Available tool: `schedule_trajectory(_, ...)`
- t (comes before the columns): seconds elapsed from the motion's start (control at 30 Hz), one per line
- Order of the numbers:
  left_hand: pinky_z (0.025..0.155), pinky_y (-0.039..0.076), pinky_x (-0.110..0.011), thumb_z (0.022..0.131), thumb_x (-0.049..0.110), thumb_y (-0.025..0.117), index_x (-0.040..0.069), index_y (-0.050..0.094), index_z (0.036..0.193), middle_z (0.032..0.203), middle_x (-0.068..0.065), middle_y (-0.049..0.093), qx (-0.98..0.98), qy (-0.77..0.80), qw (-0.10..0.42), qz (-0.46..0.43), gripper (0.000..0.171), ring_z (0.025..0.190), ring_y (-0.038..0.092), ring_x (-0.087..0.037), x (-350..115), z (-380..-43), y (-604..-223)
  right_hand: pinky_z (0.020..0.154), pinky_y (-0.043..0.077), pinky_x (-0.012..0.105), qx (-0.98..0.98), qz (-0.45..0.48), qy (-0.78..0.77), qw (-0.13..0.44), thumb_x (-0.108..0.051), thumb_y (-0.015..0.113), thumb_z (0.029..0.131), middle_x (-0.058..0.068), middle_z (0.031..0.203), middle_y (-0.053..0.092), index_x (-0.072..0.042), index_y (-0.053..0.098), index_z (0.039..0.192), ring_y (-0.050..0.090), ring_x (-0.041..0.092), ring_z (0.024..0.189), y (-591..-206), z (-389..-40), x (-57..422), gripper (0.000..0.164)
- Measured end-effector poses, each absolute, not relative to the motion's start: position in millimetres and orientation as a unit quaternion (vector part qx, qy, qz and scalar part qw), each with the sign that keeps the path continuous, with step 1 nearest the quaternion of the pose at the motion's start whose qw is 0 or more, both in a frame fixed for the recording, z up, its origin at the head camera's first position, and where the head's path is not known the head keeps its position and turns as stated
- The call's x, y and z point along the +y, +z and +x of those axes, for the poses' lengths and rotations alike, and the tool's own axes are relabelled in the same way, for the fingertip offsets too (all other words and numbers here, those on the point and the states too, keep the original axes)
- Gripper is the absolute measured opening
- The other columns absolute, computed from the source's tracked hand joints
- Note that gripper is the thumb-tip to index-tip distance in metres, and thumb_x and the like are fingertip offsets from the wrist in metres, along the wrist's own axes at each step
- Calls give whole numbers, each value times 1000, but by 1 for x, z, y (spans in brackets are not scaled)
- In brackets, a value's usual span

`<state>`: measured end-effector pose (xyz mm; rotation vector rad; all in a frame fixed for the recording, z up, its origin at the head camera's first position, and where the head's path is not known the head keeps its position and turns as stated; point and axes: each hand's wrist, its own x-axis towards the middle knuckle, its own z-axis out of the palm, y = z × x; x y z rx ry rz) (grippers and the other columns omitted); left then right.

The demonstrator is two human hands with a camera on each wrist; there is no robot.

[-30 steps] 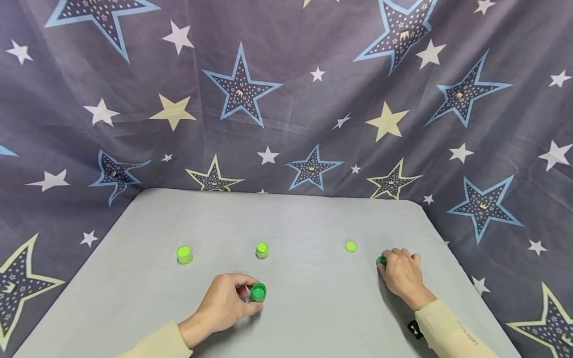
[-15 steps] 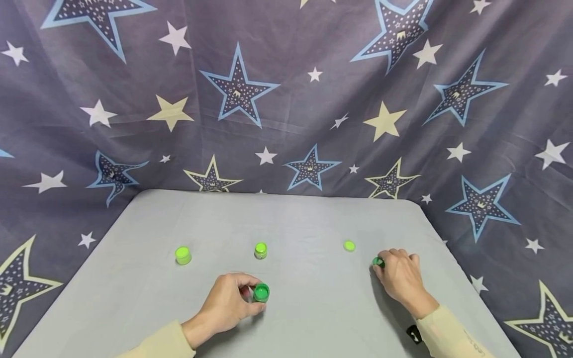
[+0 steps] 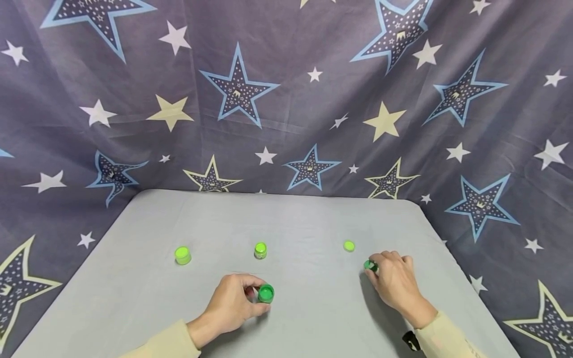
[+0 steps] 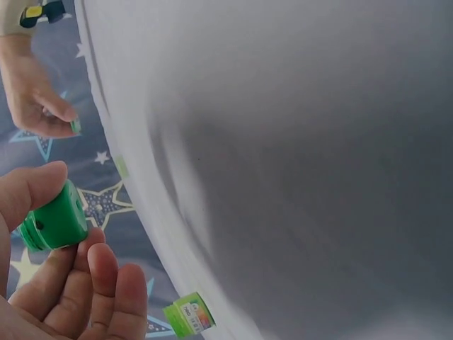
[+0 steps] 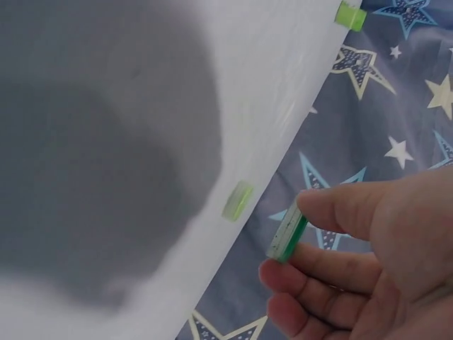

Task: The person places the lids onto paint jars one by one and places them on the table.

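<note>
My left hand [image 3: 235, 303] pinches a small dark green paint jar [image 3: 266, 293] between thumb and fingers, low over the front middle of the table. The jar has no lid on, and its green inside shows from above. In the left wrist view the same paint jar [image 4: 60, 219] shows its threaded neck toward the palm side. Farther right, my right hand [image 3: 396, 281] holds a green jar lid [image 3: 370, 266] by its edge. The right wrist view shows this lid [image 5: 289, 232] edge-on between the thumb and fingertips.
A light green jar [image 3: 260, 251] stands uncovered behind my left hand. Its look-alike, a light green jar with a lid on [image 3: 182, 255], is farther left. Near my right hand lies a light green lid [image 3: 349, 246]. A star-patterned curtain [image 3: 286, 99] hangs around the grey table [image 3: 309, 223].
My right hand has moved a little left with the green lid, which has tilted. My left hand has shifted slightly right with the open paint jar.
</note>
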<state>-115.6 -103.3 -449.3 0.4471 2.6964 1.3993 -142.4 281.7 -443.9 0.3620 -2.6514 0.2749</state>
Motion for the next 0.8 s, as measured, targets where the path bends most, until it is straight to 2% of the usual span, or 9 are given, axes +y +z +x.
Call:
schedule_trajectory(0.53, 59, 49, -23, 71, 15, 95, 20, 80, 94, 76, 9, 64, 873, 460, 23, 162, 27, 68, 55, -9, -92, -116, -451, 72, 33, 41, -948, 179, 102, 242, -13, 91, 73, 3, 89, 70, -10, 74, 93, 58, 22, 80, -432, -129, 257, 26)
schedule_trajectory(0.8, 60, 49, -23, 72, 16, 94, 19, 81, 95, 77, 10, 64, 870, 467, 26, 159, 27, 68, 55, -7, -84, -116, -450, 74, 33, 40, -950, 185, 111, 227, -15, 91, 75, 2, 92, 70, -12, 74, 95, 57, 21, 82, -431, -123, 246, 27)
